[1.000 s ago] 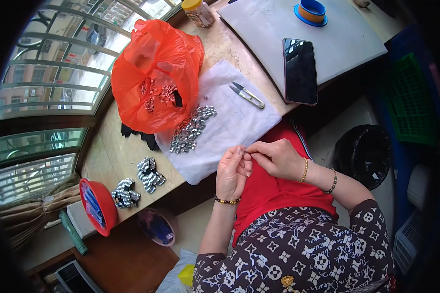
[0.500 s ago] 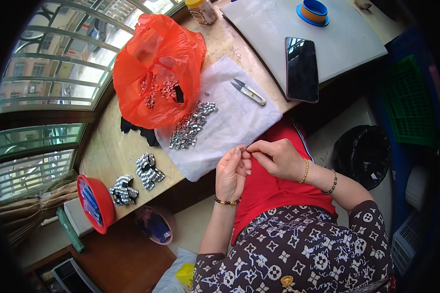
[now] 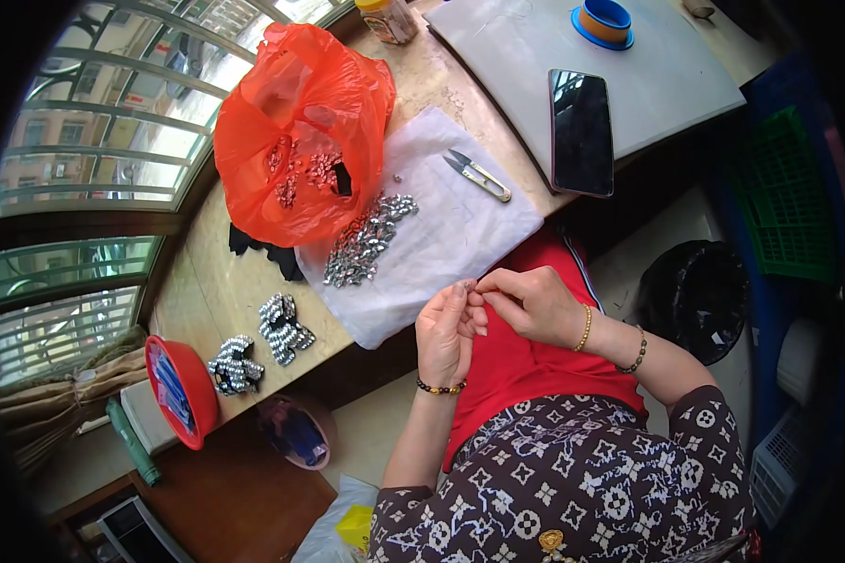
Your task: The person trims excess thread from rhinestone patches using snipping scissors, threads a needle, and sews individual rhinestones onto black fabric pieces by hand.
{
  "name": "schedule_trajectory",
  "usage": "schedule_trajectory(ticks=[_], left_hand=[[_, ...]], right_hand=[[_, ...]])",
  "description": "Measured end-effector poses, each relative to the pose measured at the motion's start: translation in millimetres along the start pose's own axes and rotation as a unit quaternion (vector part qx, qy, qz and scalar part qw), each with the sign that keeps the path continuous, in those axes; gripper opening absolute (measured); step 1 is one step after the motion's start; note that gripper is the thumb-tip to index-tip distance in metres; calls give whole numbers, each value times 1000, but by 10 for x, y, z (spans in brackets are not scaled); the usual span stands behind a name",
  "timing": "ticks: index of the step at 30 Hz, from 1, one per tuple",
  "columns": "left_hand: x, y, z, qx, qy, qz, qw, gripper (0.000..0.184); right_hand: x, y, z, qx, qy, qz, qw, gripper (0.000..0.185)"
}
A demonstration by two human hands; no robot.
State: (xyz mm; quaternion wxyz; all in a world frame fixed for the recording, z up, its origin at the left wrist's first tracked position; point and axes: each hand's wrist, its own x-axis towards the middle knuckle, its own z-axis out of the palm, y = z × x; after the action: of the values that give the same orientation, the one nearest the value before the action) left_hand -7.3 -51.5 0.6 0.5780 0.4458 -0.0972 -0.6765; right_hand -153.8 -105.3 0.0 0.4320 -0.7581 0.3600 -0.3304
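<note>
My left hand [image 3: 448, 328] is closed, thumb against forefinger, above my lap near the table's front edge. The fingertips of my right hand [image 3: 533, 302] pinch right beside it, so both hands meet at one tiny item too small to make out. Beyond them a white cloth [image 3: 432, 253] is spread on the table. On it lie a pile of shiny silver beads [image 3: 366, 246] and a pair of thread snips [image 3: 479, 176]. Against the cloth stands a red plastic bag [image 3: 300, 103] with more beads inside.
Two bundles of strung silver beads, one at the edge [image 3: 238, 364] and another behind it [image 3: 284, 328], lie to the left. Past them is a red bowl [image 3: 205, 413] with blue packets. A phone [image 3: 581, 136] rests on a grey board [image 3: 498, 56]. Right of my lap stands a black-lined bin [image 3: 695, 300].
Both hands stay pinched together in nearly the same place. The view has shifted very slightly; the things on the table have not been moved.
</note>
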Motion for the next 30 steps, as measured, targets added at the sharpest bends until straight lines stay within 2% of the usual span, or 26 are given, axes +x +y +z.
schedule_trajectory(ticks=[4, 14, 18, 24, 28, 29, 30], left_hand=[[-8, -6, 26, 12, 16, 5, 1000, 22], [-50, -57, 61, 178, 39, 93, 979, 15], [-55, -58, 68, 225, 23, 125, 966, 13], [-56, -5, -3, 308, 12, 167, 937, 11], [-42, 51, -68, 504, -41, 274, 818, 12], [-41, 77, -88, 507, -36, 277, 816, 12], [-39, 98, -103, 513, -28, 281, 811, 11]], right_hand=[[-1, 4, 1, -6, -6, 7, 1000, 13], [-32, 17, 36, 0, -12, 32, 999, 10], [-9, -57, 64, 71, 13, 74, 995, 7], [72, -99, 66, 153, -13, 60, 986, 8], [144, -42, 61, -18, -57, -32, 998, 3], [200, -36, 111, -13, -59, -37, 997, 3], [264, -13, 169, -18, -12, -88, 996, 3]])
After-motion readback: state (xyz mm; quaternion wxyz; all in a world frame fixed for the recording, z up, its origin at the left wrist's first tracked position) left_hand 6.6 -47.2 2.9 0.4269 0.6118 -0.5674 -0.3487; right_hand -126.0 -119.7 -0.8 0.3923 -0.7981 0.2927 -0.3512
